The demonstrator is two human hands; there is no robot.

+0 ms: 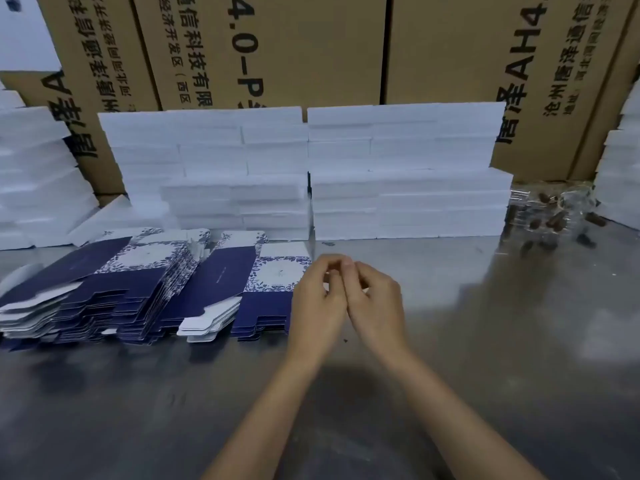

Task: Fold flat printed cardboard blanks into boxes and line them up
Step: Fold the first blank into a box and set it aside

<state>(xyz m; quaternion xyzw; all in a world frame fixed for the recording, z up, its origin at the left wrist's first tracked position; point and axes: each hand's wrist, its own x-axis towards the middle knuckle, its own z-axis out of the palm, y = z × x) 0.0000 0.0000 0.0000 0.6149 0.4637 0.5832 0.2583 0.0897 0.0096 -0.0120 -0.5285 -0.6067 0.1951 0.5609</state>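
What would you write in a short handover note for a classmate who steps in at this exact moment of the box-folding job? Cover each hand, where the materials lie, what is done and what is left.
Left hand: fingers curled, pressed against the right, holding no blank.
Right hand: the same, empty, above the metal table.
Materials: flat blue-and-white blanks lie in two fanned stacks, the near stack just left of the hands, the far stack further left. White foam slabs and brown cartons stand behind.
Done: no folded box is in view.
Left: take the top blank from the near stack, fold it, start the line; the bare table to the right looks suitable.
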